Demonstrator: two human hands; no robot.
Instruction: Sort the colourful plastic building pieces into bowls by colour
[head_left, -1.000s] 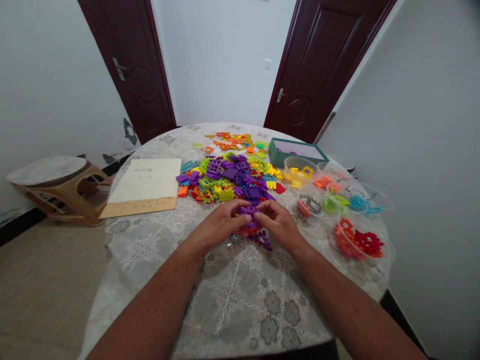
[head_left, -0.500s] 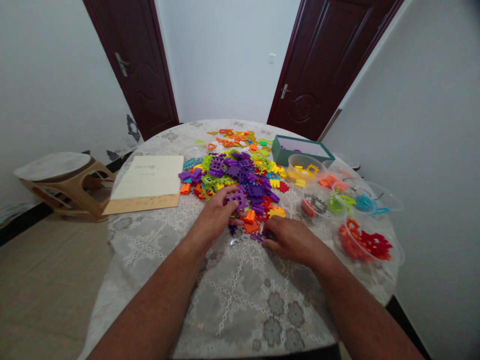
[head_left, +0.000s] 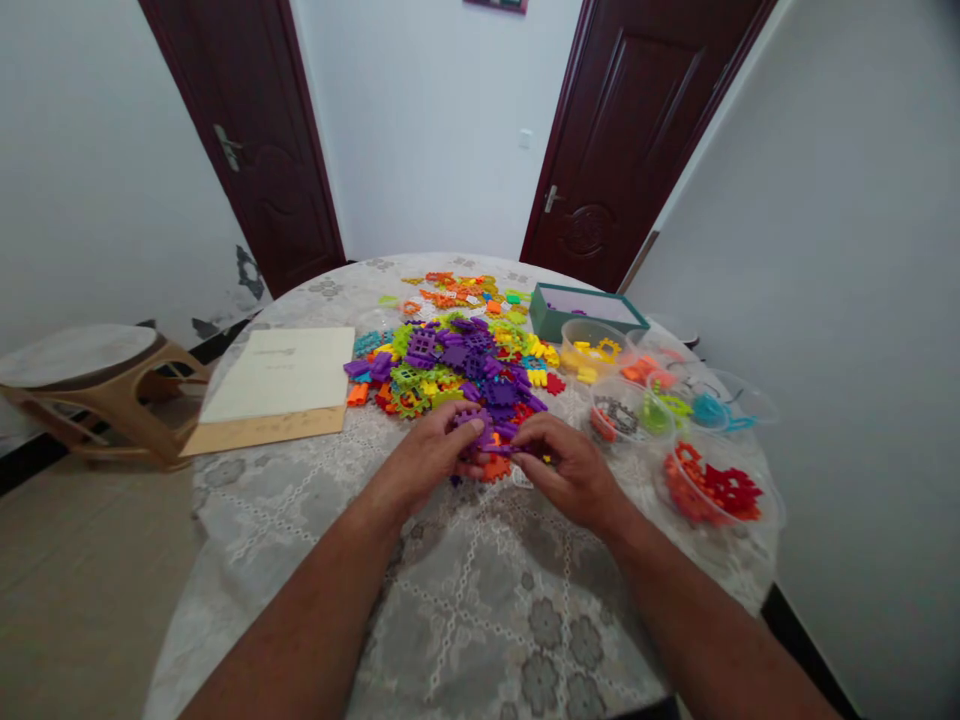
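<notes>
My left hand [head_left: 426, 455] is closed on a purple plastic building piece [head_left: 474, 424] at the near edge of a heap of coloured interlocking pieces [head_left: 457, 365]. Facing it, my right hand [head_left: 568, 468] pinches another small purple piece [head_left: 501, 449], and its fingertips meet those of the left hand. An orange piece [head_left: 495, 468] lies on the lace tablecloth [head_left: 480, 600] just under the two hands.
Clear plastic bowls with sorted pieces stand at the right: red [head_left: 712, 487], yellow [head_left: 592, 350], green and blue [head_left: 679, 405]. A green box [head_left: 581, 312] sits behind them. A cream booklet [head_left: 277, 375] lies at the left. A wooden stool [head_left: 105, 385] stands beside the round table.
My right hand lifted off the cloth with a small purple piece and came back to the left hand, which drew its purple piece nearer. The camera tilted slightly.
</notes>
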